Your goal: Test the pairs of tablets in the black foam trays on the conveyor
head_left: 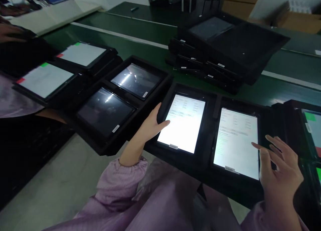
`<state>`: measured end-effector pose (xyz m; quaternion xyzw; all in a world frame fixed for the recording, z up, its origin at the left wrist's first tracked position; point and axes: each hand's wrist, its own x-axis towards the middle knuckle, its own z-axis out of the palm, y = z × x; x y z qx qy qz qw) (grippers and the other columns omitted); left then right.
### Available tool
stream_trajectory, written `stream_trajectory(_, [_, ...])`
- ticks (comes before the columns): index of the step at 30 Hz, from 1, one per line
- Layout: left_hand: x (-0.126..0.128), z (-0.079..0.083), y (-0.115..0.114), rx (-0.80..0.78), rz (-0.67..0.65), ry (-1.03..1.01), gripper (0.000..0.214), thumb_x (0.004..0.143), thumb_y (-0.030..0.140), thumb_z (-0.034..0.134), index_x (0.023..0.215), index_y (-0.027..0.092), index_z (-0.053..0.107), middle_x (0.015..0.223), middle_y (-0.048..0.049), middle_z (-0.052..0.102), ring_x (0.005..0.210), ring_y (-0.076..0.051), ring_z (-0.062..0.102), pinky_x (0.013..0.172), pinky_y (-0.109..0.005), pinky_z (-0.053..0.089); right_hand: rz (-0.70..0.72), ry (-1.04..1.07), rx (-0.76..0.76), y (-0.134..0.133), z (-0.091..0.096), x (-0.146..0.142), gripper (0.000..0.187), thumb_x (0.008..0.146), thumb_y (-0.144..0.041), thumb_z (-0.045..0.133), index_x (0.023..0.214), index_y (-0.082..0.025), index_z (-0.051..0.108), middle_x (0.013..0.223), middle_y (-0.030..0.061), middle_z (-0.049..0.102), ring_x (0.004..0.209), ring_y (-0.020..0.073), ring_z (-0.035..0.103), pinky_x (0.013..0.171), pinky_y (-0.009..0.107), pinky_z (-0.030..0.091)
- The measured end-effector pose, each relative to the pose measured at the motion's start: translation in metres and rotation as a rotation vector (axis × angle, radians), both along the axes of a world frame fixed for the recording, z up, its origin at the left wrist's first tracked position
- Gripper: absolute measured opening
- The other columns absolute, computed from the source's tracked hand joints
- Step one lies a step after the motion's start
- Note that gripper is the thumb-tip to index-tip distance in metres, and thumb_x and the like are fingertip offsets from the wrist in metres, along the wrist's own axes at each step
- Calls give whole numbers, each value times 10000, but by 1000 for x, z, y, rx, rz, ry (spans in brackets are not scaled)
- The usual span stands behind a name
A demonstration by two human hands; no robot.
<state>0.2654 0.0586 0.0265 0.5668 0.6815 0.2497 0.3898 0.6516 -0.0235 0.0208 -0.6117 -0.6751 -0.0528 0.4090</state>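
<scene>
Hands, 2: left hand [150, 125] curled around the raised rim of a black foam tray [180, 164] holding a lit white-screened tablet [182, 122]; right hand [281, 167] spread, fingers [273, 144] over the edge of a 2nd lit tablet [235, 140]. Nearby: 2 dark-screened tablets [105, 112], stacked black trays [213, 53], green bench [140, 40].
</scene>
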Motion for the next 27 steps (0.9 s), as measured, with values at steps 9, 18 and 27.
stream_trajectory(9, [-18,9,-49,-110,-172,107,1199,854,679,689,1750,259,11,1810,-171,172,1653,-453,184,1238,-644,385,328,-158,-176,-33,12,0,283,1055,-317,584,947,-274,841,1430,86,659,1475,420,503,1006,602,562])
stream_trajectory(18, [-5,27,-50,-281,-200,208,1369,791,724,748,1723,294,-159,1823,-155,-114,1639,-529,141,1191,-714,412,238,-191,-213,-40,-4,1,213,1041,-315,617,1087,-285,823,1679,55,460,1584,507,316,1085,792,450])
stream_trajectory(27, [24,13,-52,-40,-26,378,1164,882,710,677,1746,244,51,1819,-186,-96,1629,-546,147,1214,-758,336,92,-85,-201,-41,0,-9,182,1050,-304,623,1124,-240,776,1579,120,572,1506,497,457,982,762,552])
